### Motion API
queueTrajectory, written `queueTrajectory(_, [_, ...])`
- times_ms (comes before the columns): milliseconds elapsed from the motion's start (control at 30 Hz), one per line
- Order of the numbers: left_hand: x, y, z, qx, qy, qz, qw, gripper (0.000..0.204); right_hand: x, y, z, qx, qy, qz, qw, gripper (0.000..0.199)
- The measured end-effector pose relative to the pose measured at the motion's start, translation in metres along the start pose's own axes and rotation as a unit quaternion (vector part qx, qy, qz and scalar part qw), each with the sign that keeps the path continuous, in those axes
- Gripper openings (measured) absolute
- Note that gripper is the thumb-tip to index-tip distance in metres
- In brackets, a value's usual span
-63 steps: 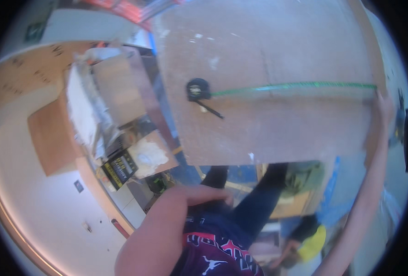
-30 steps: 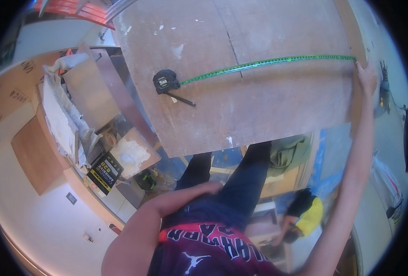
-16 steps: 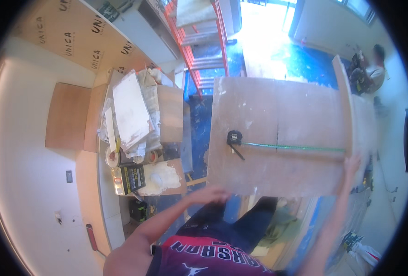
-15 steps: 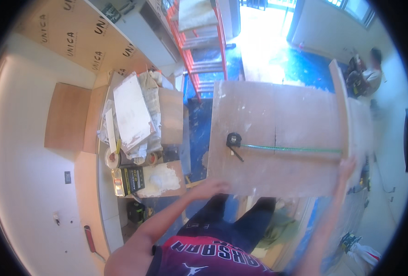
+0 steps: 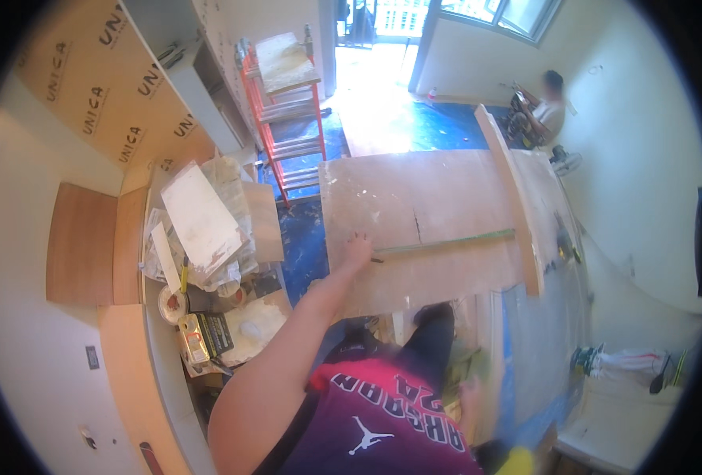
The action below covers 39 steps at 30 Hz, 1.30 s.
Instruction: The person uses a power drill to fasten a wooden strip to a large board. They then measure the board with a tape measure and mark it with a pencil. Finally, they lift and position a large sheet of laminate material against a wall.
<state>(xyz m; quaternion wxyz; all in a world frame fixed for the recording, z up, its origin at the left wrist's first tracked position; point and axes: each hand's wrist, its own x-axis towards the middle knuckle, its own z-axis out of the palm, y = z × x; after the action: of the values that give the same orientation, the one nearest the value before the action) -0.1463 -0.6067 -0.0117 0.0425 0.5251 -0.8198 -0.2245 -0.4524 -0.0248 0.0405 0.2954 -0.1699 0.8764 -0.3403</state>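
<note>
I see a pale board [image 5: 422, 229] as the surface, in a sunlit room with a blue floor [image 5: 438, 127] and an orange rack [image 5: 291, 134]. My left hand [image 5: 357, 252] covers the tape case at the board's left edge; I cannot tell its grip. The green tape [image 5: 446, 242] runs right to a plank [image 5: 509, 206] standing on edge. My right hand [image 5: 469, 396] hangs low, blurred, closure unclear. A cluttered counter [image 5: 208, 261] crowds the left.
</note>
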Motion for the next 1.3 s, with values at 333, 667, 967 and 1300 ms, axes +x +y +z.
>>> queueTrajectory(333, [-0.054,-0.037,-0.01,0.07,-0.006,0.073,0.995,0.032,-0.049,0.022,0.018,-0.022,-0.116,0.044,0.992,0.051])
queueTrajectory(667, [-0.187,-0.028,-0.048,-0.545,-0.318,-0.204,0.749,0.032,0.046,-0.178,0.118,0.037,-0.27,-0.108,0.956,0.06])
queueTrajectory(967, [-0.336,0.034,-0.103,-0.785,-0.3,-0.199,0.504,0.039,-0.033,-0.322,0.245,0.213,-0.674,0.104,0.7,0.06])
queueTrajectory(1300, [-0.439,0.031,-0.062,-0.68,-0.056,-0.3,0.667,0.048,-0.066,-0.329,0.299,-0.039,-0.794,-0.042,0.605,0.068])
